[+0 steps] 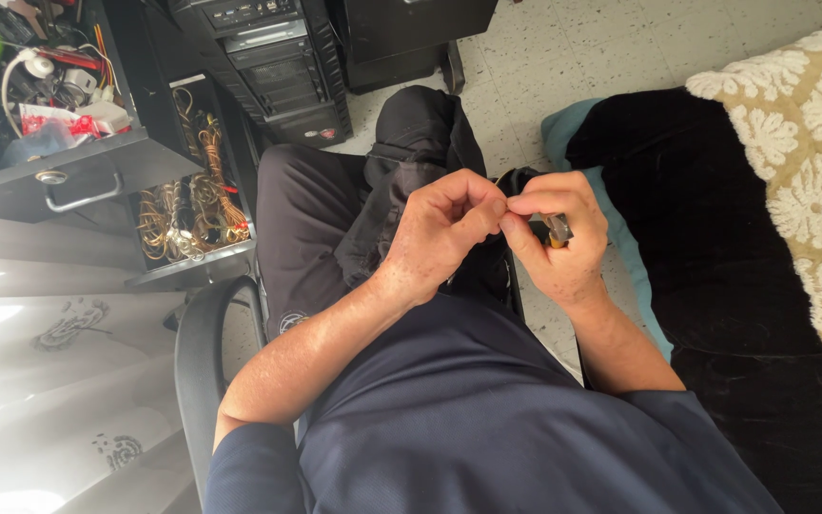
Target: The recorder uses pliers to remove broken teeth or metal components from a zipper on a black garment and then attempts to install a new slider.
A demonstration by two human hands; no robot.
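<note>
Seated person, head view looking down at lap. Both hands meet over the thighs, fingertips touching each other. Left hand [441, 233] curled, thumb and forefinger pinched together at the meeting point; whatever sits in the pinch is too small to tell. Right hand [556, 238] clenched round a small tool [557, 229], grey metal part with an orange bit showing just past the fingers on the hand's right side; most of the tool is hidden inside the fist. So the tool lies in the right palm, right of the pinch point, not touching the left hand as far as can be seen. A black piece [518, 178] pokes up just far of the two hands; kind unclear.

Dark trousers [321, 205] under the hands, dark blue shirt [487, 419] near the camera. Chair armrest [204, 328] on the left. Far left: open grey drawer [73, 171] full of mixed parts and cables, and below it a shelf of coiled copper wire [192, 205]. Black computer tower [283, 67] far, on the speckled floor [563, 57]. Right: black velvet cloth [715, 247] and a cream patterned cushion [811, 143].
</note>
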